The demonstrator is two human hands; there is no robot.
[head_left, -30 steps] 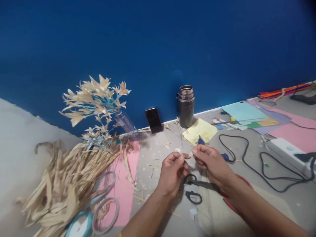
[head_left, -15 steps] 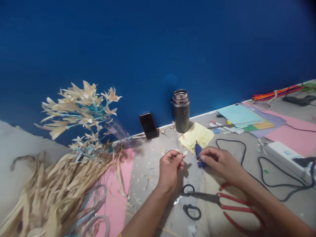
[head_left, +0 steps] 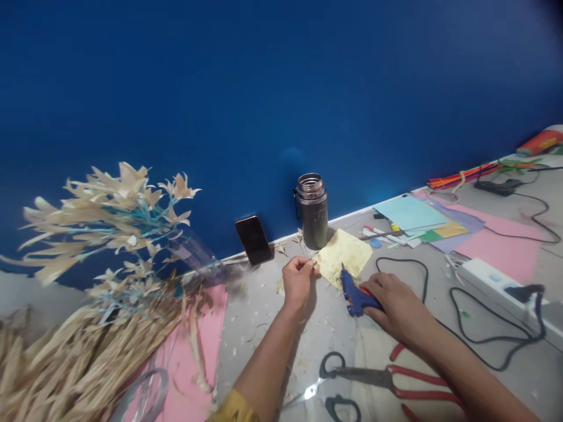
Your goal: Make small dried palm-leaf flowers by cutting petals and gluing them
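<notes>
My left hand (head_left: 299, 282) is closed in a pinch at the left edge of a yellow paper (head_left: 345, 253); a small pale piece seems to be at its fingertips, mostly hidden. My right hand (head_left: 393, 302) has its fingers around the back of a blue glue gun (head_left: 355, 298) with an orange trigger. The gun's nozzle points away, over the paper's lower edge. Below the hands lie black-handled scissors (head_left: 333, 364) and larger red-handled scissors (head_left: 417, 382), partly under my right forearm.
Pale husk flowers (head_left: 127, 205) on blue stems lean at left, above dried husks (head_left: 88, 357) and pink paper (head_left: 197, 351). A phone (head_left: 254, 240) and an open flask (head_left: 312, 217) stand by the wall. At right are coloured papers (head_left: 409, 212), a power strip (head_left: 492, 278) and black cable (head_left: 488, 334).
The glue gun has tilted, and my right hand has shifted along its rear. My left hand has moved slightly away from me, towards the yellow paper. The whole view has shifted a little.
</notes>
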